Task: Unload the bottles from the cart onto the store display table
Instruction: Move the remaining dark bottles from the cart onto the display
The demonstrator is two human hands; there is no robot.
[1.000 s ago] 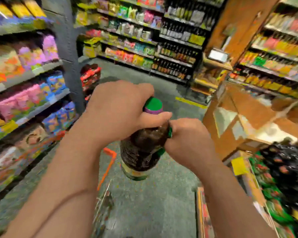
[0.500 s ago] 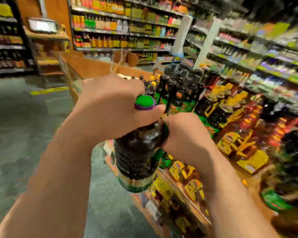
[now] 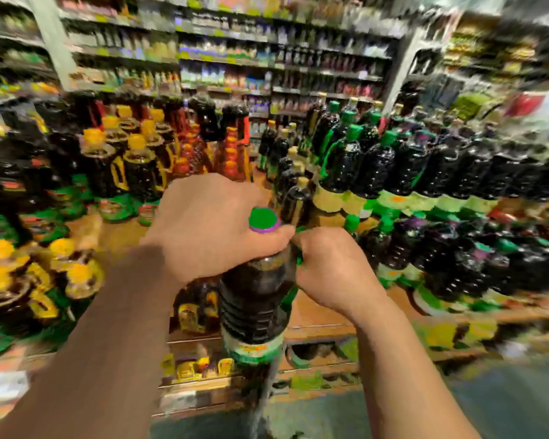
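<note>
I carry a big dark bottle [image 3: 254, 305] with a green cap and a green-and-cream label, upright at chest height. My left hand [image 3: 210, 229] grips its neck just under the cap. My right hand [image 3: 333, 270] grips the green handle at the bottle's shoulder. The bottle hangs in front of the wooden display table [image 3: 317, 315], whose bare patch lies right behind it. The cart is out of view.
Dark bottles with green caps [image 3: 393, 166] fill the table's right side in rows. Yellow-capped jugs [image 3: 133, 166] and red-labelled bottles stand on the left. Store shelves [image 3: 267, 64] run behind. Grey floor shows at the bottom right. The picture is motion-blurred.
The view has swung from the aisle round to the display table, which now faces me. Both hands keep the same hold on the bottle, carried along with the turn.
</note>
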